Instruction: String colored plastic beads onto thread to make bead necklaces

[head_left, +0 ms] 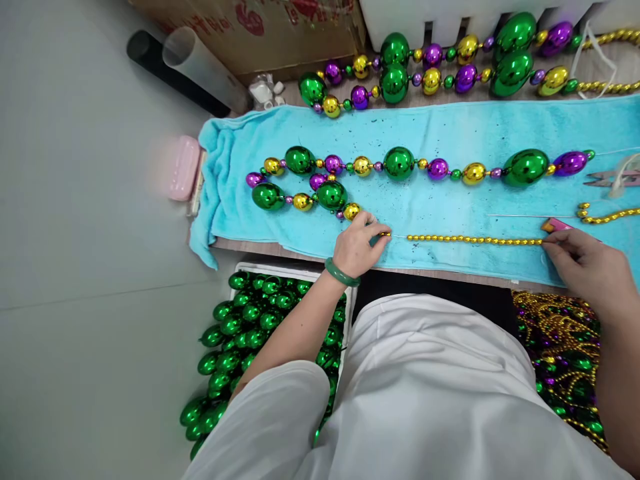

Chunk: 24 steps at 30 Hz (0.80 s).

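My left hand (pixel 356 243), with a green bangle (pixel 343 273) on its wrist, pinches a thin string with a few small gold beads at the fingertips. A short bare stretch of string separates these from a straight row of small gold beads (pixel 475 239). At the row's far end, my right hand (pixel 590 270) is closed on the beads. Beside its fingers lies a small pink and orange object (pixel 557 225), partly hidden. A strand of large green, purple and gold beads (pixel 399 163) loops over the blue towel (pixel 440 203) and ends near my left hand.
Pliers (pixel 603 178) and more gold beads (pixel 610 217) lie at the right. Finished-looking bead strands (pixel 395 83) run along the back. A crate of green beads (pixel 250 312) and a heap of mixed beads (pixel 565 360) are below the table edge. A pink box (pixel 184 168) sits left.
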Motion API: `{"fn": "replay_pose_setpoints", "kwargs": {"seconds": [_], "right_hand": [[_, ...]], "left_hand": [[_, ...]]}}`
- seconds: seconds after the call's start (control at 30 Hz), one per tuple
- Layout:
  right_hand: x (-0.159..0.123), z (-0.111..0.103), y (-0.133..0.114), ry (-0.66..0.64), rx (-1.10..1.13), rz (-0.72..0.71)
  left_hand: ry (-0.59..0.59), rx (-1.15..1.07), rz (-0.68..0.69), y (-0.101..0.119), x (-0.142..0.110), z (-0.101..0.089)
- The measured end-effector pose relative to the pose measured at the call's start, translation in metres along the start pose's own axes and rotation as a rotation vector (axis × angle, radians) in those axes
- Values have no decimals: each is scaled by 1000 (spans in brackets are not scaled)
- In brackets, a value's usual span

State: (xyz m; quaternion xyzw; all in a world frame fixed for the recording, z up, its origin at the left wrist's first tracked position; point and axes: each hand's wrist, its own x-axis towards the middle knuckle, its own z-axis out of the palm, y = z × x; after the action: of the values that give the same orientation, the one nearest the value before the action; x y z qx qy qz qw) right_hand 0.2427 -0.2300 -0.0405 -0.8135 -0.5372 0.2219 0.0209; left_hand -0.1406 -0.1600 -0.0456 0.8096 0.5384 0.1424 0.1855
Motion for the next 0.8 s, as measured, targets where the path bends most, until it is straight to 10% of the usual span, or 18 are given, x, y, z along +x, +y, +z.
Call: {"fn": "replay_pose_setpoints", "kwargs": {"seconds": [0.8], "right_hand": [[-1, 1, 2, 28, 6, -77]], "left_hand": [[-149, 169, 25, 44, 5, -5]]}}
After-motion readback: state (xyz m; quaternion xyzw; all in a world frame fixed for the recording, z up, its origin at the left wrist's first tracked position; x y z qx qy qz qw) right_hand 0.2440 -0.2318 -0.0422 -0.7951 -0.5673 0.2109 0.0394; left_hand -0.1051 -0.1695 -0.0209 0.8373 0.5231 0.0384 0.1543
